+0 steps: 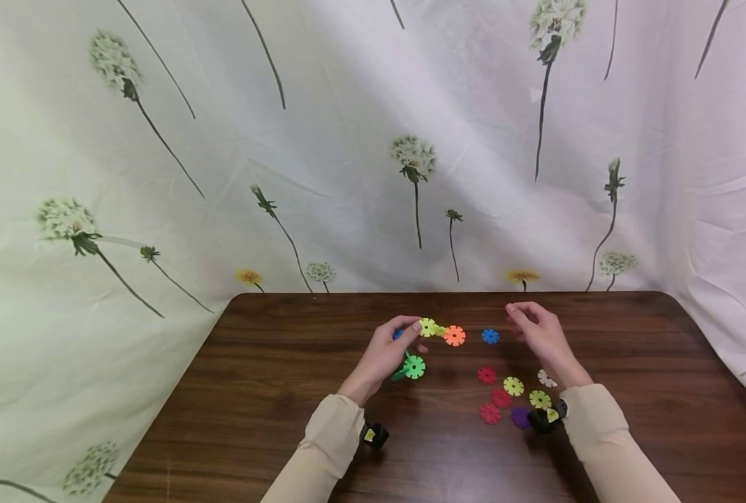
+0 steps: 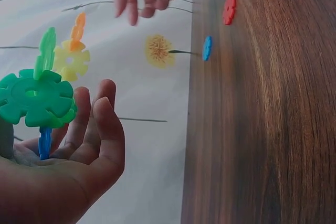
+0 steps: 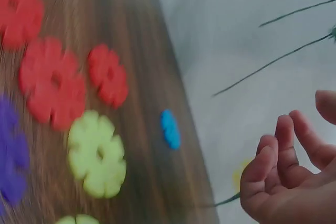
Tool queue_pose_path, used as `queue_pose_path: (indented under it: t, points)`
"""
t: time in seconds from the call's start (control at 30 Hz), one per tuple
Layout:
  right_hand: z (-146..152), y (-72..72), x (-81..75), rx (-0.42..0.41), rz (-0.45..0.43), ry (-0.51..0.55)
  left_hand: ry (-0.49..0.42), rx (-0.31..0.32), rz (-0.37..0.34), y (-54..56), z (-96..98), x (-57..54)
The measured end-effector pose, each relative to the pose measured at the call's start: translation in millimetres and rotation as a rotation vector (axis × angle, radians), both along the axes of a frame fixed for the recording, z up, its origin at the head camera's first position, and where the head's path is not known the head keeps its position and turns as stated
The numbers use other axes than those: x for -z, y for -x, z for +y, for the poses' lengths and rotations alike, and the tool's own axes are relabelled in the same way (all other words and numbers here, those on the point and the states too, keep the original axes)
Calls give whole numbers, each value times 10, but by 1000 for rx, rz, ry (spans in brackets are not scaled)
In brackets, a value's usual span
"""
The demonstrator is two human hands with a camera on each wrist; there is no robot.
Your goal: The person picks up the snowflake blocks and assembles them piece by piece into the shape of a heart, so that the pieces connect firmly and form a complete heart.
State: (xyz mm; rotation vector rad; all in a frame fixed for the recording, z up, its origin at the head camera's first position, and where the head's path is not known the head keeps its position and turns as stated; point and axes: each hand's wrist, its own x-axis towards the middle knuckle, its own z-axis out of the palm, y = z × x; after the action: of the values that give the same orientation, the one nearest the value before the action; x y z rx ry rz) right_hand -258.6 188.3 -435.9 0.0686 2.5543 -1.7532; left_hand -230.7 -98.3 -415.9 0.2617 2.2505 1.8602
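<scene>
On the left, my left hand (image 1: pixel 382 355) grips the linked discs (image 1: pixel 436 330) above the tabletop (image 1: pixel 253 391); they look light, stiff, probably smooth, best pinched by a rim, clear of the slotted joints. Rightward, red discs (image 1: pixel 497 399) lie near, a blue disc (image 1: pixel 487 338) far; further right, my right hand (image 1: pixel 540 339) holds nothing, fingers loosely curled.

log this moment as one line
left hand: holds linked notched discs | right hand: raised, empty | loose blue disc: on table
</scene>
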Motion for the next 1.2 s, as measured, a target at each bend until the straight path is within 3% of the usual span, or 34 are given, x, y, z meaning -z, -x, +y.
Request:
queue_pose_path:
  t: [0.3, 0.43, 0.77, 1.2]
  points:
    - [32, 191, 299, -156, 15, -240, 0, 4, -8, -12, 8, 1]
    - [-21, 234, 383, -181, 9, -327, 4, 4, -6, -16, 17, -4]
    - [-138, 232, 349, -160, -16, -477, 18, 12, -16, -17, 44, -3]
    - [-171, 225, 306, -161, -47, -523, 30, 18, -14, -20, 37, -10]
